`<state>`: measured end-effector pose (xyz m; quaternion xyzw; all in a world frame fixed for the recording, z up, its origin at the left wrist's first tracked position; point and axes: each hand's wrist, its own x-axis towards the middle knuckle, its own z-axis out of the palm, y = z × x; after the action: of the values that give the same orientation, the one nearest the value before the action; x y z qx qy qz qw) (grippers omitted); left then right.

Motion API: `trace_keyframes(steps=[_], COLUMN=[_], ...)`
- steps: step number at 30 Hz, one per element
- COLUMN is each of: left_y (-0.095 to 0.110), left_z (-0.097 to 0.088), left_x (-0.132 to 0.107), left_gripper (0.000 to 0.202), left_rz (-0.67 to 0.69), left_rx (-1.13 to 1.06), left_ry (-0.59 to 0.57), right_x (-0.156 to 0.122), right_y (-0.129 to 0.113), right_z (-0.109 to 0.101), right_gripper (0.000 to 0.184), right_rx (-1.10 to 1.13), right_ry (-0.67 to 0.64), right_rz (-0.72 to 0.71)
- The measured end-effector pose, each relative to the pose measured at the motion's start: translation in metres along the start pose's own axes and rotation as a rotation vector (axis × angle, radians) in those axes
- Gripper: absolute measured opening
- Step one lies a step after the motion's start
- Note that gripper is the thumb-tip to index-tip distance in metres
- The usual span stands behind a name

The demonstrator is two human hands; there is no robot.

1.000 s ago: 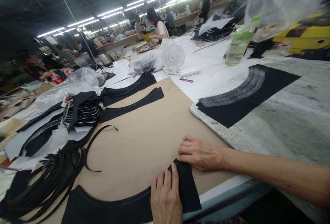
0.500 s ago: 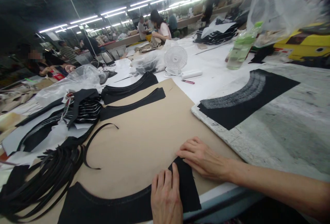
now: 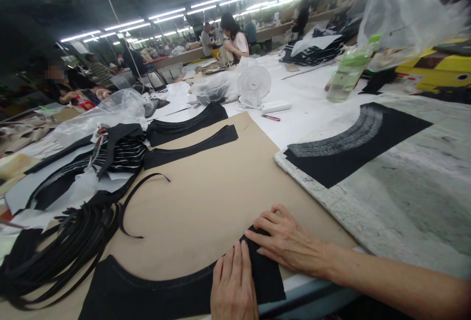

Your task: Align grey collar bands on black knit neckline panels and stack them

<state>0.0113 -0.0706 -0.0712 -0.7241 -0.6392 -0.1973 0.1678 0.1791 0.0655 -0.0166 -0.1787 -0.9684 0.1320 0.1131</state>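
A person's two bare hands rest on a black curved cloth (image 3: 158, 298) at the near edge of a tan sheet (image 3: 206, 187) on the tabletop (image 3: 307, 119): the left hand (image 3: 234, 280) lies with its grip flattened, fingers side by side, while the right hand (image 3: 289, 244), its grip spread, sets fingertips near the cloth's inner edge, just beside the left. To the left lies a bundle of black strips (image 3: 91, 226); to the right, a grey board (image 3: 408, 182) bears a white-streaked black piece (image 3: 353, 155), well apart from the left hand.
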Motion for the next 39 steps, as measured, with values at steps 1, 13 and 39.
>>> trace_keyframes(steps=[1, 13, 39], left_y=[-0.001, -0.007, 0.002], left_z=[-0.001, -0.009, -0.005], left_x=[-0.001, 0.024, 0.094], left_gripper=[0.045, 0.026, 0.024], left_rz=[0.013, -0.094, 0.083], left_rx=[-0.003, -0.199, -0.114], left_ry=[0.003, -0.018, -0.422], right_x=[0.0, -0.002, -0.008], right_y=[-0.001, -0.001, -0.004], right_z=[0.001, -0.005, 0.007], right_gripper=[0.035, 0.031, 0.007], right_rx=[0.001, 0.165, 0.234], right_ry=[0.005, 0.092, 0.125], right_rz=[0.009, 0.329, 0.377])
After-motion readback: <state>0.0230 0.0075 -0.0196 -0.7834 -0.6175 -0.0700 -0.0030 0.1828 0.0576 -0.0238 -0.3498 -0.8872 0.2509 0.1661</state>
